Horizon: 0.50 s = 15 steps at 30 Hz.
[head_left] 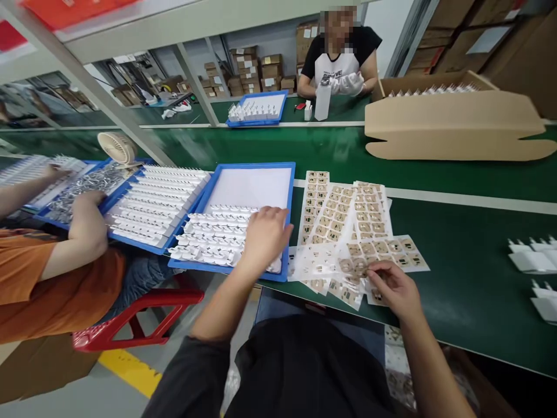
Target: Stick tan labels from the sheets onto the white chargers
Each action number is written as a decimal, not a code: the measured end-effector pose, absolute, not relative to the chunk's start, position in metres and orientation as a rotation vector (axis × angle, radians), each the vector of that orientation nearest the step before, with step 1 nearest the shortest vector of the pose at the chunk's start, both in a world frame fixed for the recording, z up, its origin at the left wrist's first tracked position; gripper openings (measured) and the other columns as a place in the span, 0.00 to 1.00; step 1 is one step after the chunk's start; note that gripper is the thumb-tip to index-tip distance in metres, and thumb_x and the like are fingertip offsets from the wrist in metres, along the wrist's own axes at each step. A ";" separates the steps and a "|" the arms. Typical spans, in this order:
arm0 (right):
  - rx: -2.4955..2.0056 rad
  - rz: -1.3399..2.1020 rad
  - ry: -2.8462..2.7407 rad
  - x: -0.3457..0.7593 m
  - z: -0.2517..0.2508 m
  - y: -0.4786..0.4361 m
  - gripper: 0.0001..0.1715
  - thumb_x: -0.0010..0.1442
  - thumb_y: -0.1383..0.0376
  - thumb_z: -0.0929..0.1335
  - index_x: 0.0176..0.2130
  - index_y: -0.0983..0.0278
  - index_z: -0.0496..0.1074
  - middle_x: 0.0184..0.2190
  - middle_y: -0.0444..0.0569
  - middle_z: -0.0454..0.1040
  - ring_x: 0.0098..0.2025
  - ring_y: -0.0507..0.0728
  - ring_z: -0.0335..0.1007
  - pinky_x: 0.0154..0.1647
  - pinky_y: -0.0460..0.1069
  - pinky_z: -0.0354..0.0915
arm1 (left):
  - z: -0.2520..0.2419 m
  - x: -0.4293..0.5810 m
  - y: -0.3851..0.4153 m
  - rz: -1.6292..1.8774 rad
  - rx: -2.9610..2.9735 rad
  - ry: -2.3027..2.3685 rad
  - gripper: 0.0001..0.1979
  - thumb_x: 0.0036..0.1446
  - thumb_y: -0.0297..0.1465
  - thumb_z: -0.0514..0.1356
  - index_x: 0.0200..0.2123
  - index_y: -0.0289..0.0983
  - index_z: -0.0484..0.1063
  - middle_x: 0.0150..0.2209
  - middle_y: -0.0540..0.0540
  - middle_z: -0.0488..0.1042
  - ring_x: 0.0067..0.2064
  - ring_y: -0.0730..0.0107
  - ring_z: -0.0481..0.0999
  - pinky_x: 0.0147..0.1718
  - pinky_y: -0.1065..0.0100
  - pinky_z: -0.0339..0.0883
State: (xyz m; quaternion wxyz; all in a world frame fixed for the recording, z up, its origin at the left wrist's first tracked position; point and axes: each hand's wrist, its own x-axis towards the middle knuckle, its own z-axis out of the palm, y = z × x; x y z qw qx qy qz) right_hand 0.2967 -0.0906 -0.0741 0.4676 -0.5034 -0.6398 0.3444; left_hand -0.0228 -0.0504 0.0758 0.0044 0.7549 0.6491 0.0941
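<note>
My left hand (266, 237) lies over the right end of the rows of white plastic parts (213, 235) in a blue tray (287, 174). Its thumb is apart from the fingers; the fingertips are partly hidden, and no lifted part shows. My right hand (395, 285) is closed in a pinch, thumb and forefinger together at the lower edge of a sticker sheet (385, 251) with tan pieces. Whether a single loose sticker is between the fingertips I cannot tell. More sticker sheets (333, 212) lie overlapping under and behind it on the green table.
To the left, a co-worker in an orange sleeve (30, 278) reaches over trays, beside a red stool (139, 313). Another tray of white parts (159, 197) adjoins mine. Across the table sit a gloved person (343, 69) and an open carton (448, 122). White parts (535, 255) stand at right.
</note>
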 end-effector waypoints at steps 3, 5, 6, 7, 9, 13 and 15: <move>-1.246 0.816 -1.607 0.297 -0.075 -0.090 0.11 0.62 0.55 0.70 0.38 0.60 0.74 0.35 0.52 0.77 0.37 0.61 0.76 0.38 0.54 0.73 | 0.089 -0.067 -0.004 -0.303 2.190 2.195 0.22 0.67 0.38 0.49 0.59 0.35 0.68 0.56 0.35 0.73 0.59 0.47 0.67 0.55 0.52 0.61; -1.250 0.805 -1.623 0.296 -0.075 -0.090 0.11 0.62 0.55 0.70 0.38 0.60 0.74 0.35 0.51 0.77 0.37 0.60 0.76 0.38 0.53 0.73 | 0.088 -0.085 0.026 -0.488 2.091 2.131 0.23 0.63 0.46 0.55 0.49 0.36 0.76 0.49 0.35 0.78 0.54 0.46 0.72 0.51 0.54 0.64; -1.253 0.798 -1.630 0.296 -0.075 -0.090 0.11 0.62 0.55 0.70 0.38 0.60 0.74 0.35 0.51 0.77 0.36 0.60 0.76 0.37 0.53 0.73 | 0.086 -0.090 0.039 -0.560 2.049 2.097 0.23 0.58 0.49 0.59 0.44 0.36 0.78 0.45 0.35 0.80 0.51 0.47 0.74 0.50 0.56 0.65; -1.257 0.791 -1.639 0.296 -0.075 -0.090 0.10 0.62 0.55 0.70 0.38 0.59 0.74 0.35 0.50 0.77 0.36 0.60 0.76 0.37 0.52 0.73 | 0.083 -0.093 0.050 -0.605 2.021 2.067 0.23 0.54 0.50 0.63 0.40 0.36 0.80 0.42 0.35 0.81 0.49 0.47 0.76 0.48 0.57 0.66; -1.270 0.775 -1.654 0.296 -0.075 -0.090 0.10 0.62 0.56 0.70 0.38 0.59 0.73 0.35 0.50 0.77 0.36 0.60 0.77 0.38 0.52 0.72 | 0.076 -0.093 0.065 -0.672 1.982 2.017 0.21 0.47 0.48 0.68 0.35 0.36 0.81 0.36 0.36 0.81 0.46 0.47 0.77 0.47 0.58 0.67; -1.307 0.733 -1.684 0.297 -0.077 -0.090 0.10 0.63 0.56 0.69 0.39 0.59 0.73 0.36 0.50 0.78 0.37 0.60 0.77 0.37 0.52 0.72 | 0.069 -0.083 0.078 -0.716 1.960 1.951 0.17 0.41 0.41 0.72 0.31 0.35 0.81 0.33 0.37 0.80 0.44 0.44 0.78 0.46 0.56 0.68; -1.317 0.706 -1.700 0.297 -0.077 -0.090 0.09 0.63 0.56 0.69 0.39 0.59 0.73 0.36 0.50 0.78 0.37 0.60 0.77 0.37 0.53 0.72 | 0.068 -0.080 0.080 -0.713 1.962 1.931 0.15 0.39 0.38 0.73 0.29 0.34 0.81 0.32 0.37 0.80 0.44 0.43 0.78 0.46 0.55 0.68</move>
